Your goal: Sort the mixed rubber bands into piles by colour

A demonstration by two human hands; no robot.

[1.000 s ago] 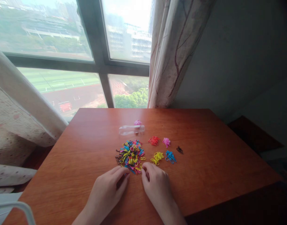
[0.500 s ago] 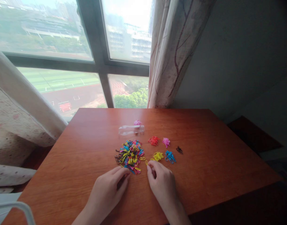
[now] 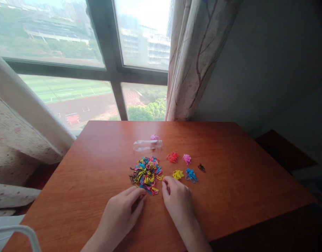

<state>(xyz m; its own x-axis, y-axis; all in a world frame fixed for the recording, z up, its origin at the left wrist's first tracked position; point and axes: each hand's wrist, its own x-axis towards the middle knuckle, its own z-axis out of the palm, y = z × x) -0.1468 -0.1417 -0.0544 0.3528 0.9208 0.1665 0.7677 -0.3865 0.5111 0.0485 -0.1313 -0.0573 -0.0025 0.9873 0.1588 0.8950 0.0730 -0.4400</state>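
Note:
A mixed pile of small coloured rubber bands lies on the wooden table. At its right edge, my right hand has thumb and forefinger pinched at the end of a yellow rubber band. My left hand rests at the pile's front edge, fingertips pressed together; whatever is between them is hidden. To the right are sorted heaps: red bands, pink bands, yellow bands, blue bands and a few black bands.
A clear plastic bottle lies on its side behind the pile, with a pink object just beyond it. The table meets a window at the back, with curtains either side. A white curved bar shows at lower left.
My right hand has shifted slightly left, away from the yellow heap, towards the pile's right edge, onto the yellow band there. My left hand stays in place.

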